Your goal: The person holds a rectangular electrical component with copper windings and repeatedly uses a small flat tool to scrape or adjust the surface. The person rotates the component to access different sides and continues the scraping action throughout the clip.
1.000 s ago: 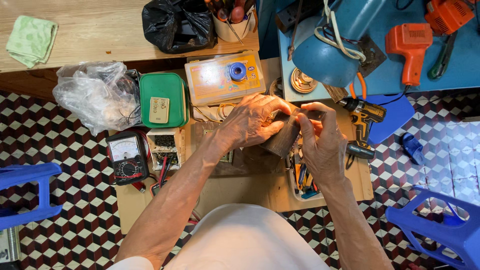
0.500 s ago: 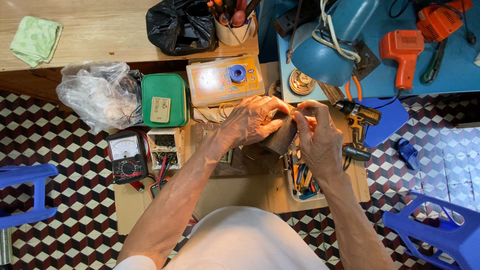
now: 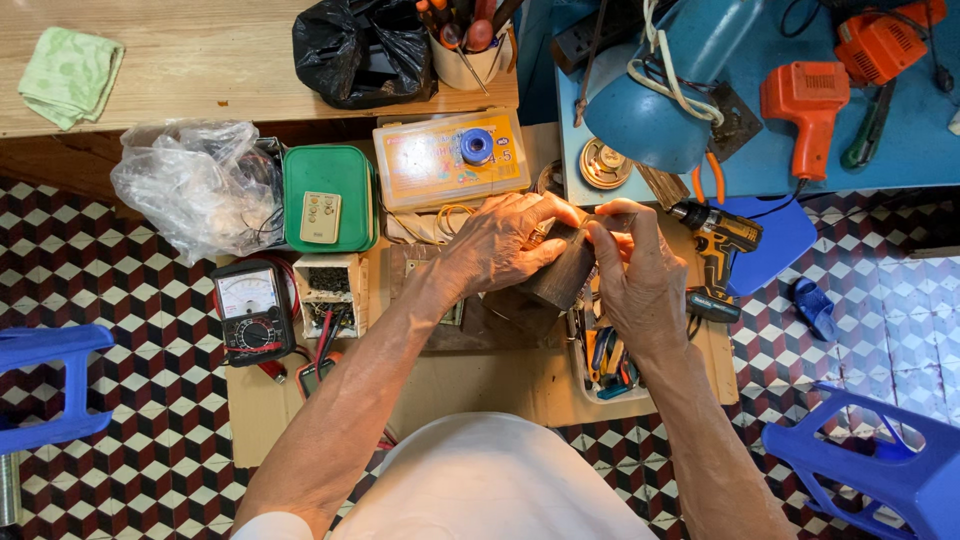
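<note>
Between both hands, above the low wooden table (image 3: 480, 385), sits a dark block-shaped object (image 3: 560, 275). Left hand (image 3: 505, 240) lies curled over its left and top sides, fingers closed on it. Right hand (image 3: 640, 275) grips its right side, thumb pressed against the far end. Just right lies a cordless drill (image 3: 722, 250); farther left, a green case (image 3: 330, 197) and a multimeter (image 3: 252, 310).
</note>
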